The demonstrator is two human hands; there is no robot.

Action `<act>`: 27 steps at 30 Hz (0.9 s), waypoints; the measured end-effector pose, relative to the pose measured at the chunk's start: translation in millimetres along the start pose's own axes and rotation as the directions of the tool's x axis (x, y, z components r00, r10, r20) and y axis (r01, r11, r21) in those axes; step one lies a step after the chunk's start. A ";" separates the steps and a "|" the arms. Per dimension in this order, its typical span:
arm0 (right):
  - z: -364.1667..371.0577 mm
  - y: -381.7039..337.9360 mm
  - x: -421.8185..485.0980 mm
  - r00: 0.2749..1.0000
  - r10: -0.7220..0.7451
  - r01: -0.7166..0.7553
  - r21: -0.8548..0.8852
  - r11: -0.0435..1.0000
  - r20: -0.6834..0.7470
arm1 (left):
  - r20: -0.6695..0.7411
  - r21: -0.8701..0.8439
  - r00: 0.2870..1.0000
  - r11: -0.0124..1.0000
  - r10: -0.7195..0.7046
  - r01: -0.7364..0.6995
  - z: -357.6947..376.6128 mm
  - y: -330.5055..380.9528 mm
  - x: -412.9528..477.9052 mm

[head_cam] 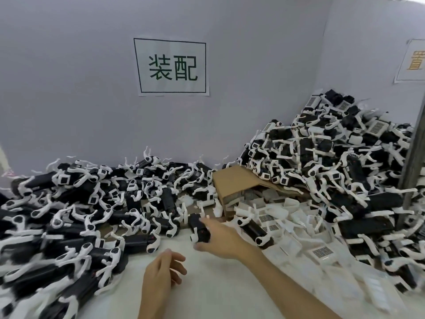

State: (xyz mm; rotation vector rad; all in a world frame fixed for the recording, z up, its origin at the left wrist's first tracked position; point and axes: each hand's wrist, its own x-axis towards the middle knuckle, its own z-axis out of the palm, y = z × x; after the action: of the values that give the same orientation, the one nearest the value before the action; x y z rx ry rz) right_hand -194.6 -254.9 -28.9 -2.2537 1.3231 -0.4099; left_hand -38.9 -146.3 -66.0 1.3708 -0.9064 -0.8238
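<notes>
My right hand reaches forward over the white table and grips a black part with white fittings between thumb and fingers, at the edge of the left heap. Nearer to me, my left hand hovers over the white table surface with its fingers loosely curled and nothing in it. Black-and-white assembled parts lie heaped all along the left side.
A taller heap of the same parts fills the right corner. A tipped cardboard box spills small white pieces in the middle. A paper sign with green characters hangs on the grey back wall; another sign hangs on the right.
</notes>
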 end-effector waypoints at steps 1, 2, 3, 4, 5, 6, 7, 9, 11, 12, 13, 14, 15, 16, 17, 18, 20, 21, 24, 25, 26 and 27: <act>9.7 -3.6 2.9 0.999 0.036 -0.036 -0.008 0.999 0.031 | -0.002 0.002 1.000 1.000 0.007 -0.007 0.0 0.6 -1.7; 18.3 -5.8 5.5 0.998 0.060 -0.059 -0.017 0.998 0.014 | -0.003 0.002 1.000 1.000 0.012 -0.012 -0.1 1.0 -3.0; 25.2 -6.8 6.8 0.997 0.064 -0.065 -0.035 0.997 -0.042 | -0.005 0.003 1.000 1.000 0.014 -0.014 -0.4 1.0 -3.9; 30.6 -7.2 6.9 0.991 0.056 -0.063 -0.056 0.996 -0.119 | -0.005 0.005 1.000 1.000 0.013 -0.013 -0.7 1.0 -4.3; 34.8 -7.3 5.4 0.980 0.047 -0.060 -0.065 0.996 -0.193 | -0.003 0.007 1.000 1.000 0.009 -0.009 -1.1 0.6 -4.5; 37.6 -7.6 3.7 0.966 0.037 -0.054 -0.060 0.997 -0.255 | -0.001 0.006 1.000 1.000 0.006 -0.006 -1.2 0.4 -4.7; 39.3 -7.2 2.1 0.953 0.028 -0.045 -0.047 0.998 -0.302 | -0.001 0.004 1.000 1.000 0.007 -0.007 -1.3 -0.1 -4.9; 41.2 -6.6 -1.5 0.933 -0.002 -0.014 -0.041 0.999 -0.361 | -0.005 0.006 1.000 1.000 0.014 -0.014 -1.3 -0.9 -5.2; 41.5 -6.8 -7.6 0.920 -0.033 0.019 -0.039 0.999 -0.391 | -0.020 0.015 0.999 1.000 0.025 -0.024 -1.7 -1.6 -4.3; 40.8 -6.9 -11.4 0.913 -0.035 0.039 0.003 0.999 -0.407 | -0.030 0.018 0.999 0.999 0.028 -0.028 -2.0 -2.0 -3.5; 39.6 -7.4 -15.9 0.904 -0.024 0.062 0.076 0.995 -0.426 | -0.038 0.017 0.999 0.999 0.029 -0.028 -2.4 -2.7 -3.5; 38.1 -8.4 -20.8 0.891 -0.007 0.092 0.166 0.982 -0.454 | -0.041 0.015 0.999 0.999 0.031 -0.030 -2.6 -2.8 -3.7; 35.7 -10.4 -25.6 0.877 0.014 0.128 0.262 0.957 -0.481 | -0.039 0.010 0.999 0.999 0.033 -0.033 -2.5 -2.8 -4.4; 33.2 -13.3 -30.5 0.861 0.035 0.171 0.353 0.920 -0.508 | -0.035 0.000 0.999 1.000 0.031 -0.031 -1.8 -2.6 -5.2; 29.8 -17.3 -35.2 0.850 0.064 0.204 0.438 0.876 -0.523 | -0.024 -0.016 0.999 1.000 0.023 -0.024 -0.7 -2.0 -5.8; 27.0 -21.3 -40.1 0.854 0.089 0.227 0.522 0.822 -0.512 | 0.001 -0.048 1.000 0.999 0.001 -0.001 1.3 -0.6 -6.2; 25.8 -26.2 -48.8 0.911 0.097 0.238 0.703 0.670 -0.402 | 0.107 -0.161 0.989 0.980 -0.098 0.115 6.6 3.8 -6.7; 26.5 -27.5 -53.1 0.944 0.063 0.228 0.776 0.588 -0.325 | 0.172 -0.238 0.974 0.953 -0.147 0.186 9.5 6.3 -7.9; 30.7 -28.4 -63.8 0.971 -0.124 0.239 0.769 0.593 -0.206 | 0.195 -0.415 0.963 0.874 -0.187 0.254 17.2 7.9 -11.7; 32.2 -26.9 -63.9 0.964 -0.166 0.266 0.697 0.666 -0.210 | 0.139 -0.427 0.973 0.875 -0.186 0.228 17.7 7.2 -12.2; 33.2 -24.9 -63.9 0.956 -0.181 0.286 0.596 0.750 -0.231 | 0.077 -0.424 0.981 0.885 -0.178 0.194 17.1 6.5 -12.4; 34.2 -21.4 -63.1 0.947 -0.181 0.292 0.472 0.831 -0.267 | 0.019 -0.411 0.987 0.899 -0.161 0.154 15.0 5.5 -12.5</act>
State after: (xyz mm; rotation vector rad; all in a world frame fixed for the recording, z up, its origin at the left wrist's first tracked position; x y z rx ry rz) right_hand -193.0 -182.0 -46.2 -1.9543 0.8812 -0.9916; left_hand -58.1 -141.4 -61.3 1.0843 -0.5688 -1.0598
